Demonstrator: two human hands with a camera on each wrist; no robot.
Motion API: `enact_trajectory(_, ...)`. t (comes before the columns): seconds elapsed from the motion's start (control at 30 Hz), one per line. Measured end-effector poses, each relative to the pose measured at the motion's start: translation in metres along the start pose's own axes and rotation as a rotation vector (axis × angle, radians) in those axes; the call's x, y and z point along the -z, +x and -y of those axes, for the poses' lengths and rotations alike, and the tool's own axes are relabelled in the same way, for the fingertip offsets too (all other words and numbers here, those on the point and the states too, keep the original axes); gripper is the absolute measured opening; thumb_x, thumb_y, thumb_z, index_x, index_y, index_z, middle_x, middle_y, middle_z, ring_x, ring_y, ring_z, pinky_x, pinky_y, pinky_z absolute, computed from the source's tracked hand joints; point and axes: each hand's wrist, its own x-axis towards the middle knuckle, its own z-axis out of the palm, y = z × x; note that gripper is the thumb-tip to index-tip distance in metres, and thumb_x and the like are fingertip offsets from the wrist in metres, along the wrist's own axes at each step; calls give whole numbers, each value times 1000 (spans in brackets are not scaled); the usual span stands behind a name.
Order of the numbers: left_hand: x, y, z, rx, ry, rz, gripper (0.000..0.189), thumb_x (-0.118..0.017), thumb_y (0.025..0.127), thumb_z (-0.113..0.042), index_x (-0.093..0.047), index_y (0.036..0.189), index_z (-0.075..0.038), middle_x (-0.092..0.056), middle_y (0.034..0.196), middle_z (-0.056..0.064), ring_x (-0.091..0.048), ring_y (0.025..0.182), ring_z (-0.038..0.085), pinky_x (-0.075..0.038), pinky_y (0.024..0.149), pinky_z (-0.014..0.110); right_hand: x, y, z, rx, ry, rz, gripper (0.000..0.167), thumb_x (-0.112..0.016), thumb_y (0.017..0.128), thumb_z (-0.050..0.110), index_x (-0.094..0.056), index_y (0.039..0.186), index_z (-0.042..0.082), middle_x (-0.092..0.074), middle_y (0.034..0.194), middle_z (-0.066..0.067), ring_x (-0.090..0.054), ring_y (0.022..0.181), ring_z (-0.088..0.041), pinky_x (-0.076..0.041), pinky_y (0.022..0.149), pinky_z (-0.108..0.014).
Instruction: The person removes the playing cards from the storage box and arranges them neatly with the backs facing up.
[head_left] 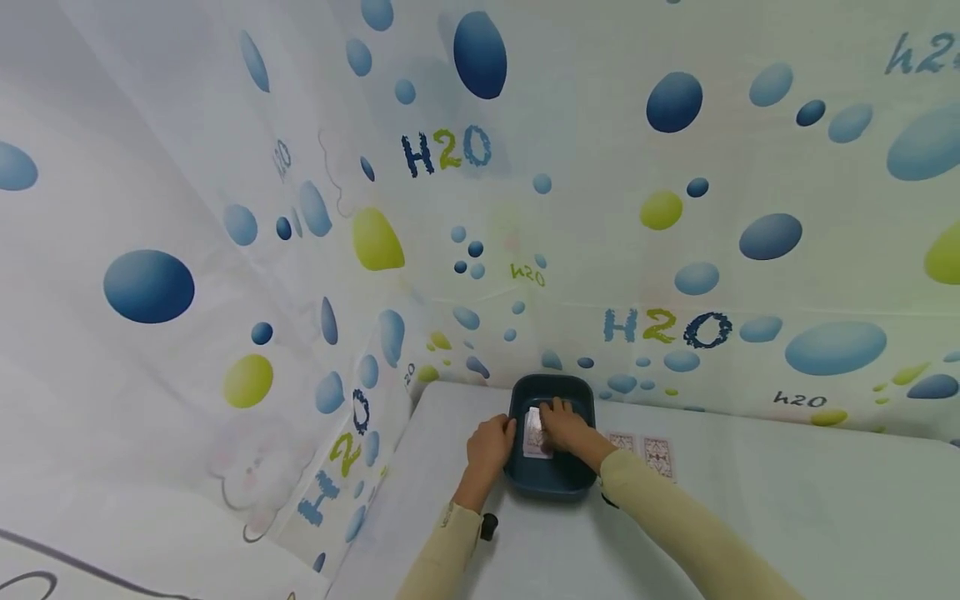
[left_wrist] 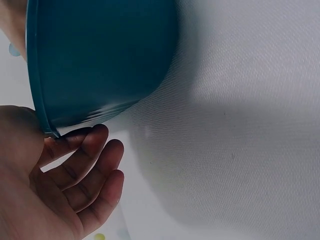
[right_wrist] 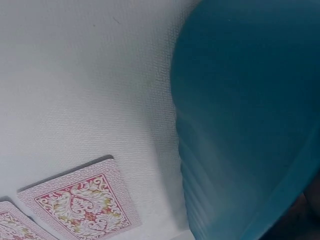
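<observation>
A deep blue-green plastic bin stands on the white-covered table. At its left side my left hand grips the rim; in the left wrist view its fingers curl against the outside of the bin wall. My right hand reaches in over the right side and holds a playing card with a reddish patterned back by its right side. The right wrist view shows mostly the bin's outer wall, which hides that hand's fingers. Whether more cards lie under this one is hidden.
Right of the bin, two stacks or single cards lie face down on the table: a nearer card and an outer card. A small black object shows beside the left sleeve. Patterned sheeting rises behind the table.
</observation>
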Motion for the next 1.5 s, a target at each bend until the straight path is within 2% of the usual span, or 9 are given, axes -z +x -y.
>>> enact_trajectory(0.13,-2,-4,-4,12,-8,14,31,-57,102,-30,-62,77,-12,-55,66,1,-46,56,15,-34,52,30,-6,-4,-5,34,25,-83,79,-84,81,16,-38,143,3,-45,137,-30,-48,126,-49,-46,100,-59)
enact_trajectory(0.33,-7,-6,-8,-4,-16,41,31,-56,103,-30,-61,77,-12,-55,67,1,-46,57,16,-34,52,31,-3,-13,-11,28,228,-114,45,-70,90,3,-48,129,8,-54,119,-24,-61,96,-35,-54,84,-51)
enact_trajectory(0.47,-7,-3,-9,10,-9,46,33,-56,103,-31,-58,76,-13,-54,66,1,-46,57,17,-33,52,32,10,-15,-13,46,390,-95,34,-66,93,2,-57,126,4,-63,120,-20,-62,96,-26,-54,85,-45)
enact_trajectory(0.57,-6,1,-8,22,-2,40,32,-56,103,-30,-58,76,-13,-54,67,1,-47,58,17,-34,53,32,24,-18,-16,86,487,-91,34,-67,93,3,-61,126,2,-67,116,-18,-63,90,-23,-54,78,-39)
enact_trajectory(0.73,-3,6,-7,41,2,25,32,-55,103,-30,-59,77,-12,-54,67,2,-48,59,18,-34,54,32,50,-31,-30,131,696,-17,36,-66,95,7,-61,130,2,-67,99,-16,-66,83,-27,-58,75,-43)
enact_trajectory(0.83,-2,8,-6,51,2,16,33,-55,103,-30,-60,77,-11,-54,67,3,-47,58,18,-34,53,32,65,-44,-44,132,779,38,38,-65,97,11,-59,133,4,-67,101,-15,-66,88,-26,-58,78,-43)
enact_trajectory(1.07,3,9,-5,57,1,3,32,-55,103,-30,-60,79,-10,-56,68,3,-48,59,18,-34,54,33,87,-75,-81,106,775,68,42,-63,99,17,-54,139,8,-65,123,-21,-65,100,-25,-54,90,-53)
enact_trajectory(1.27,2,6,-5,74,-28,6,31,-55,103,-29,-60,79,-9,-56,69,5,-48,59,19,-34,54,32,86,-93,-125,159,708,52,46,-61,100,18,-50,142,3,-65,121,-23,-65,101,-25,-56,85,-48)
enact_trajectory(1.5,-4,4,-7,80,-13,24,31,-55,104,-29,-61,81,-9,-56,70,5,-49,60,19,-34,54,33,76,-110,-177,83,645,37,43,-63,99,19,-54,139,5,-63,116,-20,-60,94,-22,-57,80,-39)
